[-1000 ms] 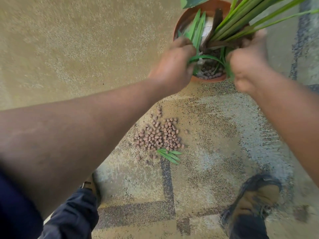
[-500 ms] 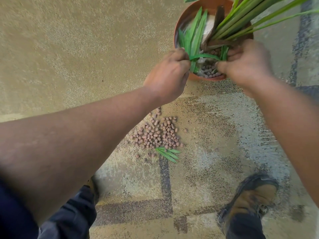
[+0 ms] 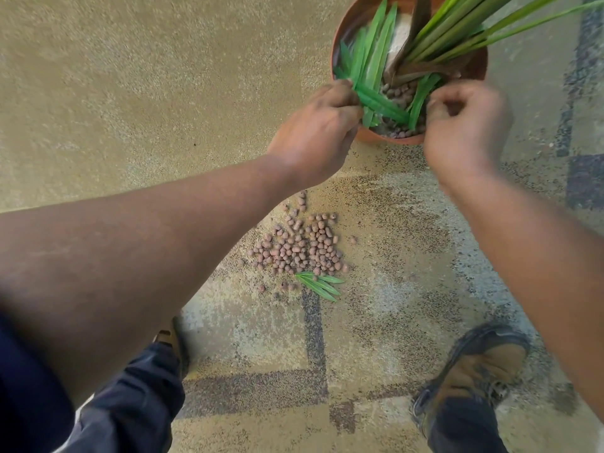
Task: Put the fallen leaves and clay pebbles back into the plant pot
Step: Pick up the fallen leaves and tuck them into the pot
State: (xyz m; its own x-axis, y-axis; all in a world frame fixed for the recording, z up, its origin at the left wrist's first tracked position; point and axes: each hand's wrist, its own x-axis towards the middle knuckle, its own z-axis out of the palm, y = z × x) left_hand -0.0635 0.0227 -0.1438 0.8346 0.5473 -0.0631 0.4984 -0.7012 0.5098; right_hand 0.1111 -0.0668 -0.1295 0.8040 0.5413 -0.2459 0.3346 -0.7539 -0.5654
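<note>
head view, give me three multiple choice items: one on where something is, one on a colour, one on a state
1. Where do the spilled clay pebbles lie?
A. on the floor between pot and feet
B. on a chair
C. in a bucket

2. What colour is the plant pot?
A. white
B. terracotta orange
C. blue

3. What is the state of the fallen leaves beside the pebbles?
A. lying on the floor, untouched by either hand
B. held in the right hand
C. already in the pot

Answers: 1 A, the pile sits on the floor below the pot. 2 B, its rim is orange-brown. 3 A, the left hand and right hand are both up at the pot.
</note>
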